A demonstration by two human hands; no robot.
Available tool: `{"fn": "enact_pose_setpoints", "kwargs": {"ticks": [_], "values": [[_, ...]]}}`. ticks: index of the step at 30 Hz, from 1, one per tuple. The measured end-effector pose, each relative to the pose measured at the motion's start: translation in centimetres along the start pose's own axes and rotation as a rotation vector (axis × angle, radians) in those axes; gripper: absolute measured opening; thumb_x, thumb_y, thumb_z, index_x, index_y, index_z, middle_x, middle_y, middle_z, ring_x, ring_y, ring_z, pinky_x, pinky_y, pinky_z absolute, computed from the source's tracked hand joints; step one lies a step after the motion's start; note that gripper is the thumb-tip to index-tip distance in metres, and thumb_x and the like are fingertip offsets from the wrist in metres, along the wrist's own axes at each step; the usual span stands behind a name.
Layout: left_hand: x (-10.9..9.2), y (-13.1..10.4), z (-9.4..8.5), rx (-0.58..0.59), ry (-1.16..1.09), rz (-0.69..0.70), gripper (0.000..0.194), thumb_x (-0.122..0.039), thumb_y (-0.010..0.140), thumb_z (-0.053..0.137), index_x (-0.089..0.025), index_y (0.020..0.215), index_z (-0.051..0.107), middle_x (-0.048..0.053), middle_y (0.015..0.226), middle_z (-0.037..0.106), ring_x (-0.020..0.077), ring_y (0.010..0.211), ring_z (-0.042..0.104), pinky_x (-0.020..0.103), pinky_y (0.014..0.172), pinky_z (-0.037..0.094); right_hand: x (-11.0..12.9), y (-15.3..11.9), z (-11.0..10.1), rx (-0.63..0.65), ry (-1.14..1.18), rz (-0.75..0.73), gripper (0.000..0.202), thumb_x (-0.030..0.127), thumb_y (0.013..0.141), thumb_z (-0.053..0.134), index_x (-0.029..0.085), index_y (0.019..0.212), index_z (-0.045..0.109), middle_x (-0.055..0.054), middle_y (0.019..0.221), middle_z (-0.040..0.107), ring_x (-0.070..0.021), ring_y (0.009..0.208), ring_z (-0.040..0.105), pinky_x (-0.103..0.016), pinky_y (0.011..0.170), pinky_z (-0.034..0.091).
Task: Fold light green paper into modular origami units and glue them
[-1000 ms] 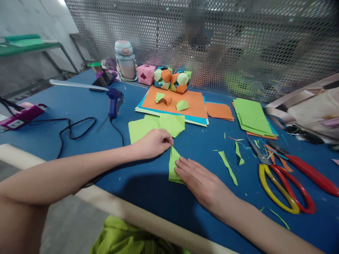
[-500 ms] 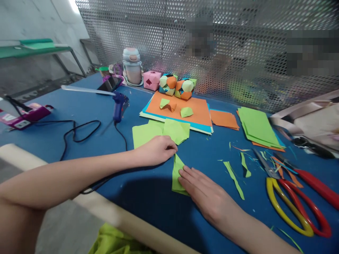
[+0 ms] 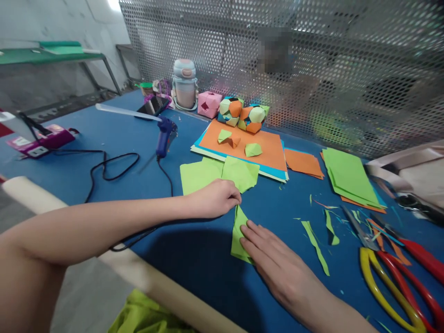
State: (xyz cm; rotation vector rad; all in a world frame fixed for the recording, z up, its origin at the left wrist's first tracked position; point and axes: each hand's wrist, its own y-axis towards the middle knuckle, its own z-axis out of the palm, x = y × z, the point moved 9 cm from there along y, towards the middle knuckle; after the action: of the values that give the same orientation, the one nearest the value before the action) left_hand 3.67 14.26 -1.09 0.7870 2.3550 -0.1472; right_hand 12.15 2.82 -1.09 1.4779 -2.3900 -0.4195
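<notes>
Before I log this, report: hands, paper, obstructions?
Left hand closed at top tip of folded green paper. Right hand flat on it. Black cord under left forearm.

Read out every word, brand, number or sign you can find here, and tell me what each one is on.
No text can be read anywhere in this view.
Purple box with the cord: pale patches, too blurred to make out any lettering.
Blue glue gun: any print is too small to read.
Bottle: a pinkish patch near the top, no legible words.
</notes>
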Motion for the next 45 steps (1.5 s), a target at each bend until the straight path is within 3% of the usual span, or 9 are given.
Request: {"fn": "enact_pose_setpoints", "kwargs": {"ticks": [14, 20, 32, 45], "values": [[-0.6, -0.3, 0.0, -0.022, 0.038, 0.0, 0.023, -0.006, 0.075, 0.051, -0.011, 0.083, 0.072, 0.007, 0.079, 0.066, 0.0143, 0.072, 0.061, 0.022, 0.069, 0.046, 0.4, 0.1, 0.1, 0.003, -0.077, -0.035, 0.041, -0.002, 0.08, 0.038, 0.003, 0.115, 0.058, -0.018, 0.123, 0.058, -0.0284, 0.127, 0.039, -0.045, 0.098, 0.045], [-0.9, -0.5, -0.3, -0.021, 0.042, -0.015, 0.017, -0.019, 0.077, 0.058, -0.01, 0.082, 0.072, 0.007, 0.077, 0.064, 0.0157, 0.07, 0.059, 0.024, 0.066, 0.045, 0.5, 0.4, -0.1, -0.016, -0.094, -0.046, 0.038, -0.001, 0.081, 0.038, 0.003, 0.111, 0.06, -0.019, 0.12, 0.06, -0.0295, 0.122, 0.046, -0.045, 0.096, 0.047], [-0.2, -0.2, 0.4, -0.048, 0.031, 0.033, 0.017, -0.011, 0.08, 0.053, -0.013, 0.077, 0.07, 0.005, 0.076, 0.063, 0.0133, 0.071, 0.059, 0.022, 0.067, 0.044, 0.4, 0.2, 0.2, 0.023, -0.071, -0.044, 0.038, 0.0, 0.083, 0.039, 0.002, 0.116, 0.057, -0.019, 0.124, 0.057, -0.0297, 0.127, 0.04, -0.047, 0.098, 0.045], [0.4, 0.3, -0.1, -0.044, 0.024, -0.043, 0.019, -0.012, 0.079, 0.051, -0.012, 0.073, 0.07, 0.005, 0.075, 0.067, 0.0141, 0.071, 0.061, 0.023, 0.067, 0.046, 0.3, 0.0, 0.4, 0.042, -0.066, -0.032, 0.037, 0.001, 0.086, 0.038, 0.003, 0.118, 0.056, -0.018, 0.126, 0.056, -0.0291, 0.129, 0.037, -0.047, 0.1, 0.043]]}}
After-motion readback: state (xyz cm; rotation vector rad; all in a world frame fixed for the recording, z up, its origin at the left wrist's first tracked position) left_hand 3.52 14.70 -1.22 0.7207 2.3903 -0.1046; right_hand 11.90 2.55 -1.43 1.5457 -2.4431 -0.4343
